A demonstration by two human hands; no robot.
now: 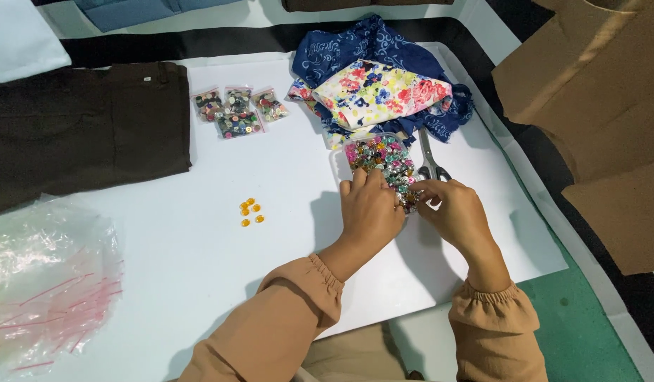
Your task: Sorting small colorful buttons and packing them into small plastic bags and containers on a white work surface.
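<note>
A clear plastic box (pixel 339 157) full of several coloured gems stands on a white sheet (pixel 199 240). My left hand (pixel 369 209) rests on the box's near edge, fingers curled into the gems. My right hand (pixel 454 209) is at the box's right corner, fingertips pinched among the gems; what they pinch is hidden. Several small orange gems (pixel 250 211) lie loose on the sheet to the left.
Scissors (pixel 432 163) lie right of the box. Blue and floral cloth (pixel 380 85) is bunched behind it. Several small bags of buttons (pixel 236 112) and dark folded trousers (pixel 79 127) lie at the left. Clear zip bags (pixel 44 283) sit front left, cardboard (pixel 596 92) at the right.
</note>
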